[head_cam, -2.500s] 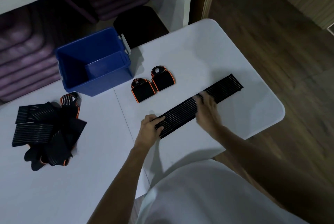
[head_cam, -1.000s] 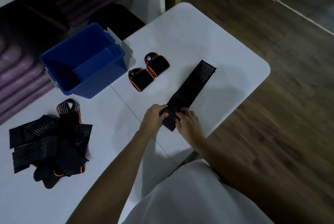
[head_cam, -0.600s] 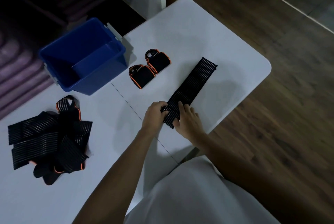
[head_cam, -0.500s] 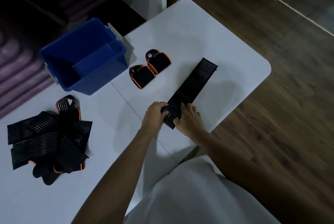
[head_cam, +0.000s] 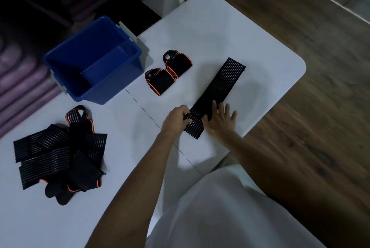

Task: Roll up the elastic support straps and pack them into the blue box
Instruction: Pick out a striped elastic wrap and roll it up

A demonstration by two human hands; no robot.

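A long black ribbed elastic strap (head_cam: 218, 91) lies flat on the white table (head_cam: 260, 47), running from near me up to the right. My left hand (head_cam: 175, 120) pinches its near end on the left edge. My right hand (head_cam: 219, 121) rests on the same end with fingers spread, pressing it down. The open blue box (head_cam: 96, 61) stands at the back left and looks empty. Two rolled straps with orange trim (head_cam: 167, 72) lie beside the box. A pile of unrolled black straps (head_cam: 60, 155) sits at the left.
The table's rounded right edge drops to a wooden floor (head_cam: 320, 107). Dark purple cushions (head_cam: 22, 79) lie behind the box. My white shirt (head_cam: 220, 213) fills the bottom of the view.
The strap was swung from lying across the table to pointing away from me. My right hand came from its middle to the near end; its fingers now spread flat.
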